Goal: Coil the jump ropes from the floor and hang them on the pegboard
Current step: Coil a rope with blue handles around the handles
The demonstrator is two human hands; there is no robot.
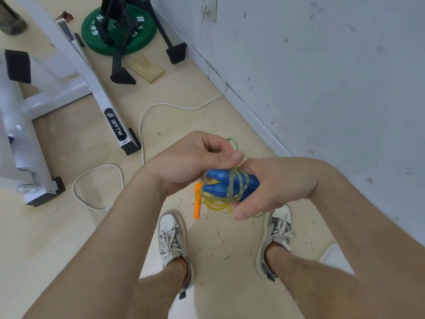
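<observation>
**Q:** Nearest the camera, what shows?
**A:** My two bare forearms. Below them are my left shoe (171, 236) and right shoe (278, 229), planted apart on the pale floor (184, 88).

**Q:** And the hands?
**A:** My right hand (271, 187) grips a pair of blue handles (220, 184) laid side by side, fingers curled behind them and thumb beneath. A clear cord (240, 180) is wound round the middle of the handles. My left hand (190, 162) is curled, thumb and forefinger pinching that cord just above the handles.

**Q:** Where do the other ropes lie?
**A:** On the floor under my hands lies an orange handle (197, 203) with loops of yellow cord (216, 204) beside it. A loop of green cord (233, 142) shows just past my left thumb. How these are tangled I cannot tell.

**Q:** Farther off?
**A:** A white cable (108, 165) loops over the floor to my left and runs toward the wall (322, 65). Beyond it stands a white machine frame (101, 95). Farther still are a wooden block (147, 69) and a green weight plate (119, 31) lying flat near the wall.
</observation>
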